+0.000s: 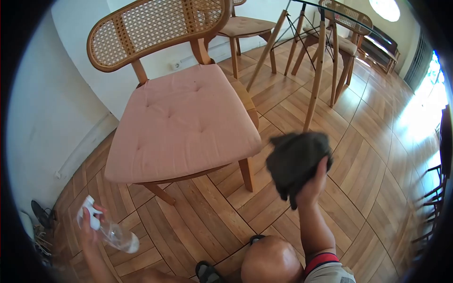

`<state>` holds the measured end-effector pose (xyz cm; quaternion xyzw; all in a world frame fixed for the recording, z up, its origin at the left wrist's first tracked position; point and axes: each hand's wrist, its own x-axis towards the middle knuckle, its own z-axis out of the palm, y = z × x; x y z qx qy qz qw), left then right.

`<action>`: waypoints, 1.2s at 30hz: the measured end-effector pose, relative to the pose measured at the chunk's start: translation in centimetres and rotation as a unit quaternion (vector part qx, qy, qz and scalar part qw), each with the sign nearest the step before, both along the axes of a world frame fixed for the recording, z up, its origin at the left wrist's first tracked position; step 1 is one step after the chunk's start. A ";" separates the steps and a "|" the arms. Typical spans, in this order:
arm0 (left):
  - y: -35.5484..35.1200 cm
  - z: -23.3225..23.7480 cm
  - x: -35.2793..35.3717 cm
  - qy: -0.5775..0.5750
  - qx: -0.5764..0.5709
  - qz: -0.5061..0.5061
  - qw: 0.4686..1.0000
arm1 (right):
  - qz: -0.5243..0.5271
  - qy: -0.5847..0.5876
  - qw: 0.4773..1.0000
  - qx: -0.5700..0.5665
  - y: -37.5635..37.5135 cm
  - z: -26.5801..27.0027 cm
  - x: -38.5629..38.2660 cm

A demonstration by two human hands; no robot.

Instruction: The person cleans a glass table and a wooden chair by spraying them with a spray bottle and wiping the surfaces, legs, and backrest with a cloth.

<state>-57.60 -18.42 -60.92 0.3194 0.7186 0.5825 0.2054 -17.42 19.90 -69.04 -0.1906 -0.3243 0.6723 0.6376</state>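
At the lower left, my left hand (89, 224) is wrapped round the white trigger head of a clear spray bottle (118, 237), which tilts down to the right. My right hand (314, 185) holds a dark, bunched cloth (298, 162) above the floor, to the right of the chair. The cloth hides part of its fingers. Between and beyond my hands stands a wooden chair with a pink tufted seat cushion (181, 125) and a woven cane backrest (158, 29). Neither hand touches the chair.
A glass-topped table (337, 13) with wooden legs stands behind on the right. Near it are a second chair (247, 27) and a third (344, 45). White wall (71, 101) borders the left. Dark shoes (43, 214) lie at lower left. My knee (271, 262) shows at the bottom.
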 end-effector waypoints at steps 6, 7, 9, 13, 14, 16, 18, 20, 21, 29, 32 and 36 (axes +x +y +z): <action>4.3 -2.1 6.2 -0.041 0.000 -0.102 0.994 | 0.080 -0.219 0.972 0.019 12.1 5.2 -7.7; 5.5 -2.1 7.5 -0.029 -0.005 -0.093 0.995 | 0.136 -0.346 0.917 0.143 14.2 5.7 -9.5; 7.5 -2.1 10.0 -0.024 -0.009 -0.109 0.994 | 0.125 -0.409 0.853 0.299 17.8 1.5 -15.2; 8.7 -3.7 10.9 -0.056 -0.030 -0.130 0.989 | 0.212 -0.431 0.857 0.188 13.1 4.1 -11.1; 8.6 -4.5 11.3 -0.074 -0.052 -0.141 0.986 | 0.204 -0.444 0.850 0.197 10.4 5.1 -9.4; 9.7 -4.5 12.0 -0.069 -0.080 -0.152 0.983 | 0.139 -0.460 0.826 0.294 6.3 3.9 -6.9; 10.6 -4.7 12.1 -0.041 -0.139 -0.192 0.971 | 0.080 -0.458 0.801 0.377 5.6 3.2 -6.0; 11.5 -4.6 12.2 -0.036 -0.154 -0.203 0.966 | 0.062 -0.479 0.764 0.428 6.0 3.3 -5.8; 11.7 -4.6 12.2 -0.032 -0.162 -0.212 0.963 | 0.037 -0.489 0.764 0.419 6.9 2.6 -6.5; 11.8 -5.3 11.8 -0.079 -0.160 -0.219 0.959 | 0.152 -0.610 0.622 0.467 22.4 4.1 -16.9; 12.2 -5.1 11.5 -0.075 -0.188 -0.248 0.947 | 0.212 -0.625 0.550 0.511 27.5 5.1 -21.6; 13.0 -4.8 11.7 -0.058 -0.204 -0.272 0.939 | 0.310 -0.656 0.522 0.448 30.3 5.2 -24.6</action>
